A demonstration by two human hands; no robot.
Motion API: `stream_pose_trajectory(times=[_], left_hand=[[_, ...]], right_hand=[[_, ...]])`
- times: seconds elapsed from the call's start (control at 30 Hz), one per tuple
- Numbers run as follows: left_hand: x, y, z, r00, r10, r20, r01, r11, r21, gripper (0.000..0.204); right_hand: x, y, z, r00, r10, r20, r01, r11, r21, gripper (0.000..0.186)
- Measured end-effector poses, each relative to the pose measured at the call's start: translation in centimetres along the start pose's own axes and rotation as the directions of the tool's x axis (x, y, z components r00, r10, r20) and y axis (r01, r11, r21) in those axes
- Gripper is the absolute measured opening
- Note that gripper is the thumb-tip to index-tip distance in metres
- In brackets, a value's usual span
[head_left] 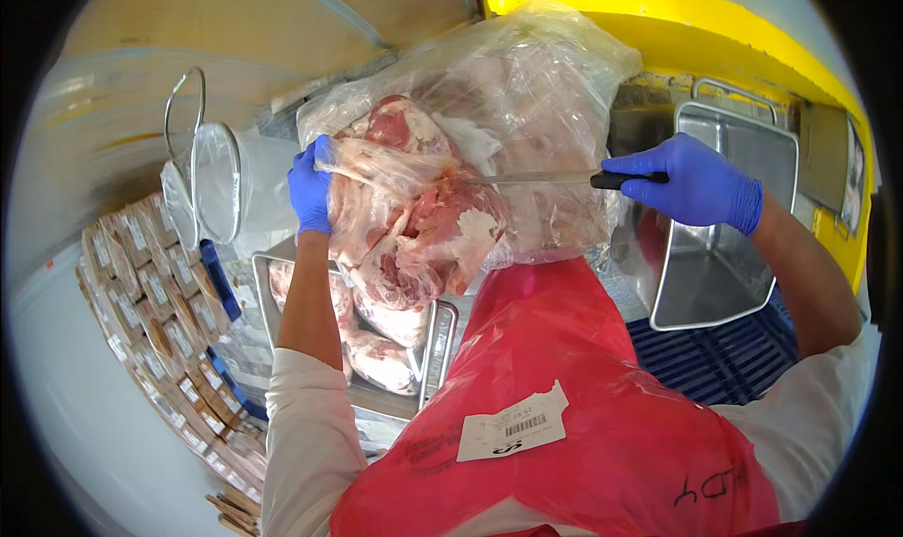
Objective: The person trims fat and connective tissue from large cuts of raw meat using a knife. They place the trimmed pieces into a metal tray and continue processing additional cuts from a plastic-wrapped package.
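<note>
My left hand (309,189), in a blue glove, grips the clear plastic bag (527,86) at its left edge, where it wraps a large cut of raw meat (423,217). My right hand (691,184), also blue-gloved, holds a black-handled knife (564,177). Its blade points left into the plastic over the meat. The bagged meat hangs above a red plastic bag (564,377) with a white label.
A metal tray (273,292) under the meat holds more raw cuts. An empty steel pan (724,217) stands at right on a blue crate (724,358). Stacks of packaged trays (150,302) line the left, next to a white bucket (226,180). A yellow frame (715,39) runs behind.
</note>
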State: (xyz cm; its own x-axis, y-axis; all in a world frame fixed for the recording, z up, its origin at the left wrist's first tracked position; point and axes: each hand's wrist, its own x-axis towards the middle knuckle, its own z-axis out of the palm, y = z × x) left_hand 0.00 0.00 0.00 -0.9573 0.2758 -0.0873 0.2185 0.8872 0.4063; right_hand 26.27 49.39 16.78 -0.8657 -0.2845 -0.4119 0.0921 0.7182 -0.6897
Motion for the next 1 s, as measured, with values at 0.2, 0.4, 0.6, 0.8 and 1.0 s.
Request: stream_pose_trajectory(times=[0.2, 0.4, 0.6, 0.8, 1.0], left_hand=[[-0.3, 1.8, 0.0, 0.998, 0.006, -0.068, -0.001, 0.997, 0.083, 0.041], [-0.3, -0.2, 0.5, 0.991, -0.092, -0.093, 0.106, 0.982, 0.153, 0.048], [0.0, -0.4, -0.7, 0.978, -0.203, -0.05, 0.208, 0.97, 0.125, 0.059], [1.8, -0.9, 0.0, 0.977, -0.213, -0.01, 0.213, 0.976, 0.053, 0.074], [3.6, -5.1, 0.5, 0.971, -0.238, 0.013, 0.238, 0.968, -0.077, 0.083]], right_hand=[[2.5, -3.0, 0.5, 0.891, 0.363, 0.272, -0.441, 0.834, 0.333, 0.036], [-3.5, -1.1, 16.9, 0.89, 0.336, -0.308, -0.209, 0.901, 0.38, 0.045], [-2.9, -1.6, 26.7, 0.808, 0.375, -0.455, -0.121, 0.861, 0.494, 0.051], [-1.2, -3.0, 32.4, 0.717, 0.404, -0.568, 0.012, 0.807, 0.59, 0.052], [0.0, -4.1, 35.6, 0.67, 0.448, -0.591, 0.051, 0.768, 0.639, 0.053]])
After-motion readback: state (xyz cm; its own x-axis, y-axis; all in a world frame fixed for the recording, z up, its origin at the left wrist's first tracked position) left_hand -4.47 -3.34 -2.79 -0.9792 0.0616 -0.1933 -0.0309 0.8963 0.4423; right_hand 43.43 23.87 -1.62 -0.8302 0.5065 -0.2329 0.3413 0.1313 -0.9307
